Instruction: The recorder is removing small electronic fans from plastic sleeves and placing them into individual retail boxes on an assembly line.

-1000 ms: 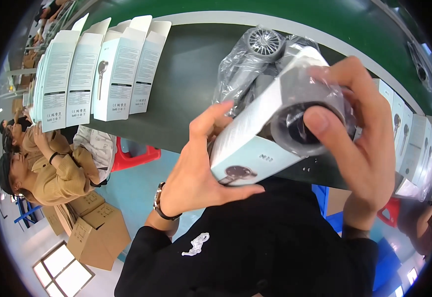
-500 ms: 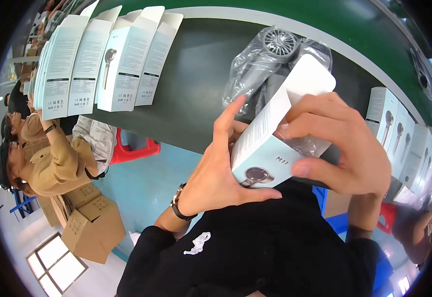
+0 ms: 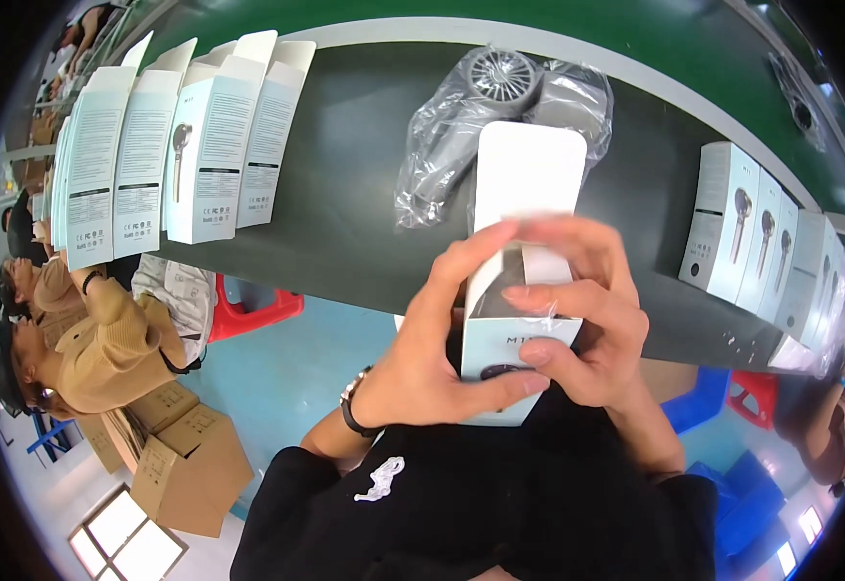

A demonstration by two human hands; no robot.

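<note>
In front of my chest a pale blue-white carton is held upright with its top open. Its long white lid flap stands up on the far side. My left hand is wrapped round the carton's left side, thumb across the front. My right hand grips the right side by the opening, thumb on the front face and fingers curled over the top edge and a side flap. Inside the mouth something grey in clear plastic shows; most of it is hidden. Just beyond lie grey handheld fans in clear bags.
At the left end of the dark bench stands a row of open cartons. Closed cartons line the right end. Co-workers sit at the left, near a red stool and brown cardboard boxes.
The carton has turned from tilted to nearly straight, its flap now facing me. My right hand has drawn in from the right and closed round the opening; the grey wrapped item sits inside.
</note>
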